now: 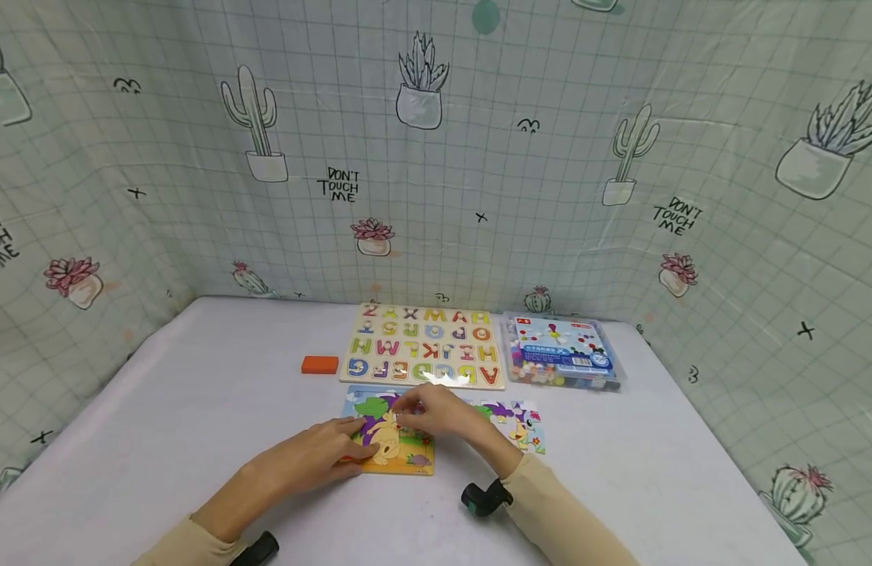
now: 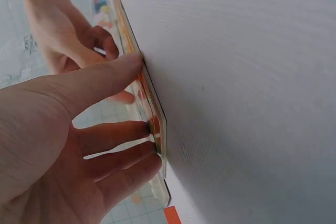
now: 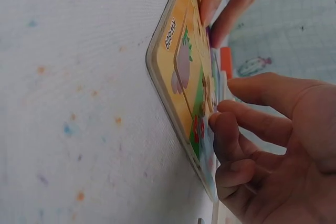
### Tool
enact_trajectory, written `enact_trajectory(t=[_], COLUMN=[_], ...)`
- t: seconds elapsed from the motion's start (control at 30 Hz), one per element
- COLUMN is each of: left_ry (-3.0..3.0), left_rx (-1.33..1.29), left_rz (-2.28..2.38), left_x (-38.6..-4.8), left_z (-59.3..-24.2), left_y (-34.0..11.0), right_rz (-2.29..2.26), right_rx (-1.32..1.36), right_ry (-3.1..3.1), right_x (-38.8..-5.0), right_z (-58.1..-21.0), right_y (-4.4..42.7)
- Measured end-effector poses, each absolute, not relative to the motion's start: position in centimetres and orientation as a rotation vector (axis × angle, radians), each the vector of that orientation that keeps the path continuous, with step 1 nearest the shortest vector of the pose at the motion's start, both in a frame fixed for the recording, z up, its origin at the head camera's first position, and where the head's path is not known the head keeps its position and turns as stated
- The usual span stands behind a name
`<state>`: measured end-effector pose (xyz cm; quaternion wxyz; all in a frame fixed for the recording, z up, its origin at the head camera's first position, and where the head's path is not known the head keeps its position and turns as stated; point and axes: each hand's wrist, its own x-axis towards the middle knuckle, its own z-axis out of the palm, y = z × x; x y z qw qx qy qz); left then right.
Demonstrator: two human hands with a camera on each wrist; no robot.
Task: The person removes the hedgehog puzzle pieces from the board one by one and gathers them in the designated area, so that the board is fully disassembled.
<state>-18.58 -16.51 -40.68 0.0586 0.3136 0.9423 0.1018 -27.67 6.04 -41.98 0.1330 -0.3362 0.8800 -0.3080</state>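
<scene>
In the head view a jigsaw board (image 1: 410, 462) with a cartoon animal picture lies flat near the middle of the table. My left hand (image 1: 318, 452) rests on its left side, fingers extended and spread, with the thumb by the near edge in the left wrist view. Over the middle of the picture is my right hand (image 1: 436, 409), its fingers bent and the thumb close to the index fingertip (image 3: 218, 107). Whether a piece sits between those fingertips is too small to tell. Partly behind the right wrist lies a second picture section (image 1: 531, 428) with matching colours.
Behind the jigsaw lies a wooden alphabet board (image 1: 424, 348). To its right stands a clear plastic box (image 1: 563, 354) of colourful pieces. An orange block (image 1: 319, 365) lies on the left of the white table (image 1: 216, 393). A printed curtain (image 1: 450, 181) encloses the back and sides.
</scene>
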Motion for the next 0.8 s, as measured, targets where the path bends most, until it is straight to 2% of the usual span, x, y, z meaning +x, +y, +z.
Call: enact_trajectory(t=[0.8], left_ry=[2.841], left_rx=[0.907], left_rz=[0.371], left_x=[-18.6], left_z=[-40.7], left_y=[-16.4], right_rz=[-0.983], right_rx=[-0.833], right_ry=[2.562], right_x=[-28.0], right_z=[-42.1], right_y=[4.6])
